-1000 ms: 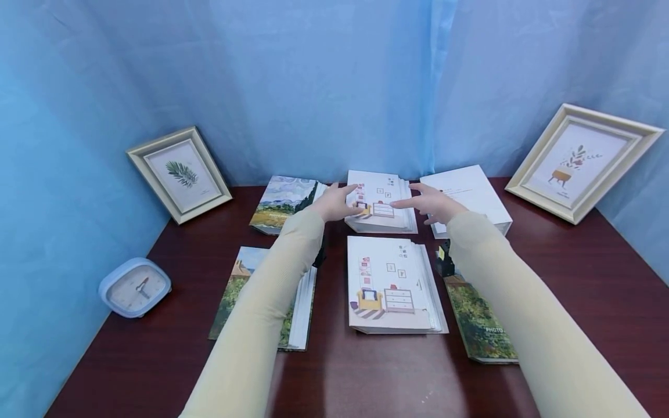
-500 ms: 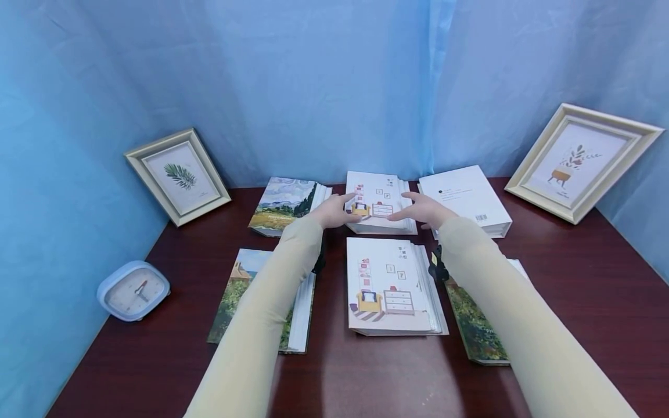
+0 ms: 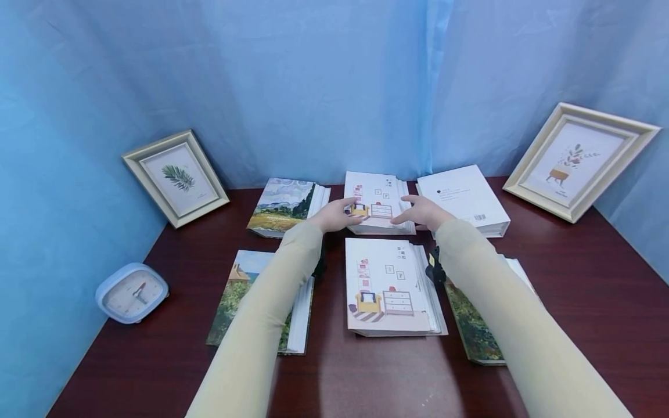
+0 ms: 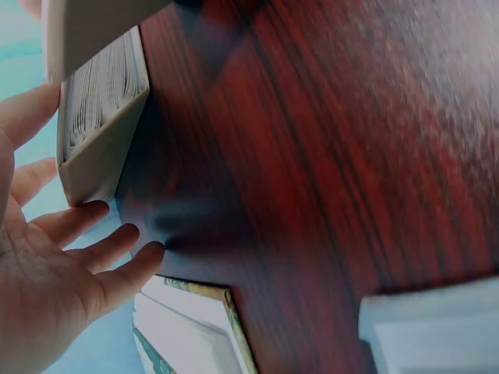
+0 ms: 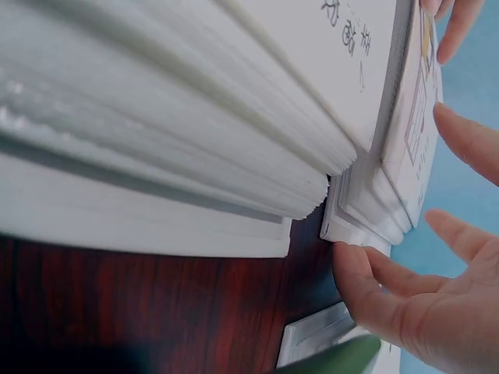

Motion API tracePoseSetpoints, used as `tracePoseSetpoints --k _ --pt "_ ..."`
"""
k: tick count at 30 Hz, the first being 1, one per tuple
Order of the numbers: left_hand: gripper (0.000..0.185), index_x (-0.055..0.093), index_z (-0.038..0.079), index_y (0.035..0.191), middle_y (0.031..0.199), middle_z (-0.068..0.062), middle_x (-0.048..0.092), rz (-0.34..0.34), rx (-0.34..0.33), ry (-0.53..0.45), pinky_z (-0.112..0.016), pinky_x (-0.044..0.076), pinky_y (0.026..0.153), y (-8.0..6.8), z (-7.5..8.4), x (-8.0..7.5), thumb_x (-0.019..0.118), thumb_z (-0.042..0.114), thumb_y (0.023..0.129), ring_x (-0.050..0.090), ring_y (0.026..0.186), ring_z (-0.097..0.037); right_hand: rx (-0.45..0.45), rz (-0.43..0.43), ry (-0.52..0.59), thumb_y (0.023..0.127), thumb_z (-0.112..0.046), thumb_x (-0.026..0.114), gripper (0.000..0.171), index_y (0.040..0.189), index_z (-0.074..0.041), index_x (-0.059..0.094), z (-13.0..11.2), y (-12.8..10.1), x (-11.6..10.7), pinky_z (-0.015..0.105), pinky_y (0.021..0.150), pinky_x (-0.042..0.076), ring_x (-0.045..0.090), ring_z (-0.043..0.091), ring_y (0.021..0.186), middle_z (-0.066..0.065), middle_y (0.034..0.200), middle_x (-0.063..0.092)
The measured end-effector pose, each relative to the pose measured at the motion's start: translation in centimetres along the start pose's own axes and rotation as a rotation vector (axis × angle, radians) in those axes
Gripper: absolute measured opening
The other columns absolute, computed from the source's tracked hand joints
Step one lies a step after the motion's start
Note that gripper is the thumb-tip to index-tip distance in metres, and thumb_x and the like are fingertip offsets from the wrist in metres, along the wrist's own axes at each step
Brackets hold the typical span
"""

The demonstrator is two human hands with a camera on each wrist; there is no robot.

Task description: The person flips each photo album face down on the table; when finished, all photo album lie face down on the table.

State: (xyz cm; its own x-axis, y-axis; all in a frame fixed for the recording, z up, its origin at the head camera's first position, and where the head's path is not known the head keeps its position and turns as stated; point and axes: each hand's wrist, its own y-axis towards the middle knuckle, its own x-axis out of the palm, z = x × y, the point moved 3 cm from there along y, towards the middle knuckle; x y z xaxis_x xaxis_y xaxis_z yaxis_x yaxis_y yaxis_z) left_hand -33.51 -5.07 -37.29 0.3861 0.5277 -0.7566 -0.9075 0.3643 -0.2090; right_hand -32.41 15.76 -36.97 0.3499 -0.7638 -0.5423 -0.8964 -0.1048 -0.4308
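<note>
Dark red wood grain runs across the tabletop point(image 3: 575, 290), carrying six albums in two rows of three. We note the far middle album point(image 3: 384, 194), white with a small furniture drawing on its cover, lying flat between a landscape-cover album point(image 3: 277, 206) on its left and a plain white album point(image 3: 465, 197) on its right. Left hand point(image 3: 334, 215) and right hand point(image 3: 423, 212) flank that middle album, fingers straight and released, not curled round anything. In the right wrist view the fingertips point(image 5: 351, 261) touch the album's near corner; in the left wrist view the left fingers point(image 4: 101, 214) lie just beside its edge, and we cannot tell whether they touch. Pages show stacked thick inside the covers; nothing else is contained. Near row: a matching furniture-cover album point(image 3: 389, 287) in the middle, a green painted-cover album point(image 3: 235, 296) partly under the left sleeve, another green album point(image 3: 473, 328) partly under the right sleeve. Gaps between albums are narrow strips. Bare wood shows along the near edge and at the right. A pale blue clock point(image 3: 130, 293) sits near the left edge; a leaf-print frame point(image 3: 175, 177) and a plant-print frame point(image 3: 580, 159) lean against the blue curtain point(image 3: 334, 87).
</note>
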Motion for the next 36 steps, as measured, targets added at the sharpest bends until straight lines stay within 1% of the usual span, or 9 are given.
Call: tracePoseSetpoints --k 5,10,13,15,19,22,26,31,36 --pt "0.064 0.03 0.016 0.15 0.148 -0.011 0.039 0.024 0.002 -0.044 -0.039 0.037 0.106 -0.02 -0.18 0.2 0.06 0.03 0.094 0.044 0.128 -0.026 0.003 -0.002 0.031 0.088 -0.02 0.066 0.083 0.153 -0.012 0.016 0.07 -0.01 0.05 0.052 0.111 0.028 0.021 0.04 0.141 0.02 0.157 0.012" --pt "0.065 0.03 0.014 0.15 0.145 -0.012 0.042 0.047 -0.001 -0.118 -0.04 0.039 0.104 -0.03 -0.17 0.42 0.059 0.03 0.094 0.047 0.123 -0.026 0.005 -0.015 0.083 0.088 -0.02 0.066 0.083 0.153 -0.013 0.015 0.06 0.08 0.17 0.051 0.112 0.026 0.021 0.038 0.141 0.02 0.157 0.011" --pt "0.065 0.029 0.014 0.15 0.146 -0.012 0.041 0.064 -0.008 -0.153 -0.04 0.036 0.108 -0.08 -0.15 0.44 0.059 0.029 0.095 0.044 0.128 -0.027 0.006 -0.022 0.113 0.088 -0.02 0.065 0.082 0.153 -0.014 0.015 0.1 0.14 0.21 0.051 0.113 0.025 0.022 0.038 0.141 0.019 0.158 0.011" --pt "0.064 0.029 0.014 0.15 0.148 -0.011 0.038 0.072 -0.014 -0.171 -0.04 0.033 0.111 -0.14 -0.22 0.46 0.058 0.029 0.095 0.04 0.133 -0.026 0.005 -0.027 0.134 0.089 -0.019 0.065 0.082 0.153 -0.014 0.016 0.11 0.15 0.27 0.051 0.113 0.025 0.022 0.037 0.142 0.018 0.158 0.01" --pt "0.064 0.028 0.016 0.151 0.151 -0.01 0.034 0.08 -0.025 -0.235 -0.041 0.031 0.112 -0.1 -0.43 0.56 0.057 0.029 0.095 0.034 0.138 -0.027 0.004 -0.035 0.184 0.089 -0.016 0.064 0.08 0.153 -0.014 0.015 0.13 0.23 0.43 0.05 0.113 0.027 0.022 0.037 0.142 0.017 0.158 0.01" --pt "0.064 0.027 0.017 0.151 0.15 -0.011 0.036 0.078 -0.026 -0.324 -0.043 0.036 0.108 -0.06 -0.43 0.58 0.057 0.027 0.095 0.039 0.135 -0.028 0.001 -0.038 0.208 0.09 -0.015 0.063 0.079 0.153 -0.013 0.016 0.14 0.23 0.52 0.049 0.112 0.028 0.023 0.038 0.141 0.017 0.158 0.01" --pt "0.064 0.027 0.02 0.151 0.144 -0.013 0.043 0.069 -0.033 -0.45 -0.044 0.045 0.1 0.01 -0.41 0.58 0.058 0.025 0.095 0.049 0.126 -0.028 -0.013 -0.045 0.225 0.09 -0.015 0.062 0.078 0.153 -0.013 0.016 0.14 0.17 0.55 0.049 0.112 0.029 0.024 0.041 0.14 0.017 0.158 0.011" --pt "0.064 0.027 0.022 0.151 0.144 -0.013 0.042 0.065 -0.046 -0.497 -0.044 0.047 0.098 -0.13 -0.31 0.4 0.058 0.024 0.095 0.05 0.125 -0.028 -0.027 -0.062 0.248 0.091 -0.015 0.062 0.077 0.153 -0.012 0.017 0.12 0.16 0.65 0.049 0.112 0.029 0.024 0.041 0.14 0.017 0.157 0.013" --pt "0.063 0.027 0.021 0.151 0.146 -0.012 0.041 0.068 -0.023 -0.534 -0.044 0.046 0.098 -0.49 0.08 -0.17 0.057 0.021 0.096 0.049 0.126 -0.028 -0.027 -0.08 0.267 0.09 -0.016 0.062 0.076 0.153 -0.014 0.019 -0.14 0.11 0.96 0.049 0.113 0.028 0.025 0.039 0.139 0.016 0.157 0.015"
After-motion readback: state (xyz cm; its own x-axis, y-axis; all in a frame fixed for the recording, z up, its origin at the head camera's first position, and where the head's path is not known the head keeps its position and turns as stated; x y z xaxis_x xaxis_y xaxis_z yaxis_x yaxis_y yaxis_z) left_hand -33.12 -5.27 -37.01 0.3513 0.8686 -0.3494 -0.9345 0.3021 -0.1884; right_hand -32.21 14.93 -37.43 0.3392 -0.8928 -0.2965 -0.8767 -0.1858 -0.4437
